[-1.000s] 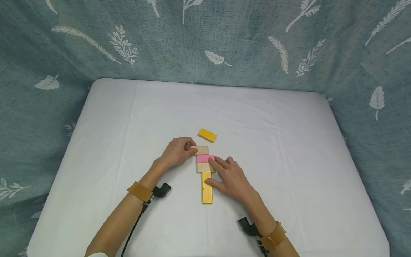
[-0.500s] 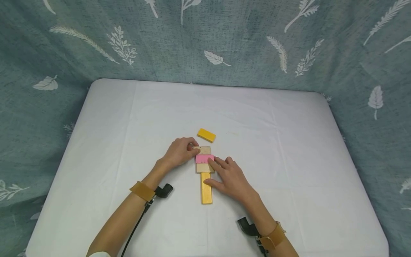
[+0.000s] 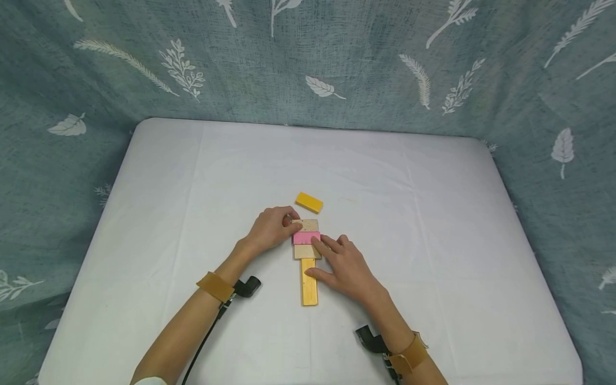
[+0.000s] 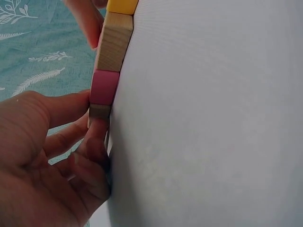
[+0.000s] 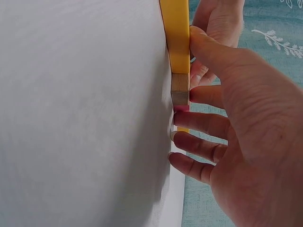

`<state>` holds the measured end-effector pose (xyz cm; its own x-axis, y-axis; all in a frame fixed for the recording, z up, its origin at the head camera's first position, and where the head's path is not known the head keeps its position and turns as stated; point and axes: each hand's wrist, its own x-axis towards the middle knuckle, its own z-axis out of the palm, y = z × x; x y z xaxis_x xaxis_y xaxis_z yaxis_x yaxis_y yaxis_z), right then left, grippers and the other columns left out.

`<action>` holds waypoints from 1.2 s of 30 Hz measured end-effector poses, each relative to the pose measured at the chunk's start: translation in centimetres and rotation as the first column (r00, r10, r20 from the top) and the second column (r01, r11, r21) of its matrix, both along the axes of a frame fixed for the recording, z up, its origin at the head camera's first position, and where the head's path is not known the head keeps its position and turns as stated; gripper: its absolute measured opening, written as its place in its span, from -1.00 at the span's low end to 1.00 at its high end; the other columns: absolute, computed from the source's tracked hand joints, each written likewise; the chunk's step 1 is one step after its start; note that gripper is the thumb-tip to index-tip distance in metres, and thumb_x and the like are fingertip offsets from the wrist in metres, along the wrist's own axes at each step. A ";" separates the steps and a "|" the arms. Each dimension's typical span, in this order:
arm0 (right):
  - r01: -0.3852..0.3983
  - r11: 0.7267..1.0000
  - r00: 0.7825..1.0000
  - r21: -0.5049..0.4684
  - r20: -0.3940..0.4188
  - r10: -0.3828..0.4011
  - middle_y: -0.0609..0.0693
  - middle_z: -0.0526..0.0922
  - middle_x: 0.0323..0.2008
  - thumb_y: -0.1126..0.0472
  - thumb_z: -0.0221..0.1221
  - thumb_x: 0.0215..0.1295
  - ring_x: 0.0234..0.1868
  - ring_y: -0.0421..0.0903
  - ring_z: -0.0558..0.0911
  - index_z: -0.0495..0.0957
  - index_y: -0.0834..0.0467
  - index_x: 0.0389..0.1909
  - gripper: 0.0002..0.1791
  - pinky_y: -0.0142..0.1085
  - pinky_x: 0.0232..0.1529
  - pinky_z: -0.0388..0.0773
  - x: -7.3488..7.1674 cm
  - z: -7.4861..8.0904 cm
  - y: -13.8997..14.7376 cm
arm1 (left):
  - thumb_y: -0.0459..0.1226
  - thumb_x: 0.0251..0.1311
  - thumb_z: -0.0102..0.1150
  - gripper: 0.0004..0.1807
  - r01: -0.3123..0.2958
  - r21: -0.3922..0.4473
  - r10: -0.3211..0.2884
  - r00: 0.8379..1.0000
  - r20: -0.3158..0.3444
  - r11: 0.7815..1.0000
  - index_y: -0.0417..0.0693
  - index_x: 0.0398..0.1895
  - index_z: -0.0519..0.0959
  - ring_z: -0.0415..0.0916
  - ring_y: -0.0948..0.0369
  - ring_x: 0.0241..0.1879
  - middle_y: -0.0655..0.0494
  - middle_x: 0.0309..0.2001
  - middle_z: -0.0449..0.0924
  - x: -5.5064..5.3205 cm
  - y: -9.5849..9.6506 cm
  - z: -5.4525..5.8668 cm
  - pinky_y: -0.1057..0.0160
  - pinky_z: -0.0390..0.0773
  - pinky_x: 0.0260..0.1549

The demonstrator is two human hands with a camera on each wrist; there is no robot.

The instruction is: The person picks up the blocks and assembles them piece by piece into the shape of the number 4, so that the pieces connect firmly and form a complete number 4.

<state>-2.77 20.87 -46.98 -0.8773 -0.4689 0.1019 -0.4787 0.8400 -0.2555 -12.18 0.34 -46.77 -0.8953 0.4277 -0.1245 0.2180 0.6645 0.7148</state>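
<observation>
Flat wooden blocks lie in a column on the white table. At the far end is a plain wood block (image 3: pixel 310 225), its left end pinched by my left hand (image 3: pixel 268 227). Below it come a pink block (image 3: pixel 301 238), a second plain wood block (image 3: pixel 303 252) and a lengthwise yellow block (image 3: pixel 309 291). My right hand (image 3: pixel 350 267) rests along the right side, fingers fairly straight. Its index fingertip touches the pink block, and its thumb lies on the long yellow one. In the left wrist view, the pink block (image 4: pixel 104 87) shows its side face next to the pinched block (image 4: pixel 99 111).
A loose yellow block (image 3: pixel 309 202) lies tilted just beyond the column, apart from it. The white tablecloth (image 3: pixel 462 224) spreads around on all sides. A blue-green leaf-print curtain (image 3: pixel 250 64) hangs behind the table and at both sides.
My left hand has slid the far plain wood block to the right, so it now sits nearly in line above the pink block. My right hand has stayed in place.
</observation>
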 end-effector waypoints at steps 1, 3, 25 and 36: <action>0.000 1.000 1.000 -0.003 -0.001 0.000 0.08 0.46 0.15 -0.33 0.12 0.08 -0.22 -0.07 0.33 0.34 0.05 0.26 -0.20 -0.29 -0.29 0.33 0.0 0.0 0.0 | -0.09 0.16 0.17 -0.78 0.001 -0.001 -0.001 1.000 0.000 1.000 0.02 -0.20 0.59 0.31 0.24 -0.57 0.17 -0.57 0.42 0.0 0.0 0.0 0.31 0.28 -0.58; -0.001 1.000 1.000 -0.012 -0.005 0.001 0.08 0.46 0.15 -0.33 0.13 0.07 -0.23 -0.08 0.33 0.35 0.05 0.26 -0.20 -0.30 -0.30 0.32 0.0 0.0 0.0 | -0.09 0.16 0.17 -0.78 0.002 -0.003 -0.002 1.000 0.002 1.000 0.02 -0.20 0.59 0.31 0.23 -0.57 0.17 -0.57 0.42 0.0 0.0 0.0 0.31 0.28 -0.58; -0.300 0.951 0.940 -0.073 -0.189 0.282 0.03 0.49 0.13 -0.28 0.23 -0.01 0.25 0.14 0.27 0.54 0.04 0.07 -0.33 0.00 0.23 0.12 -2.9 0.9 1.6 | -0.07 0.16 0.18 -0.76 0.002 0.000 -0.002 1.000 0.003 1.000 0.03 -0.19 0.59 0.30 0.24 -0.58 0.17 -0.57 0.41 -0.1 -0.2 -0.1 0.31 0.26 -0.59; -0.296 0.955 0.950 -0.031 -0.115 0.291 0.04 0.41 0.20 -0.43 0.17 -0.09 0.18 0.14 0.33 0.41 0.00 0.22 -0.13 0.04 0.15 0.21 -3.5 0.3 1.7 | -0.08 0.16 0.18 -0.77 -0.001 -0.001 0.001 1.000 -0.008 1.000 0.05 -0.19 0.59 0.30 0.24 -0.58 0.18 -0.57 0.41 -0.1 -0.2 -0.2 0.31 0.26 -0.59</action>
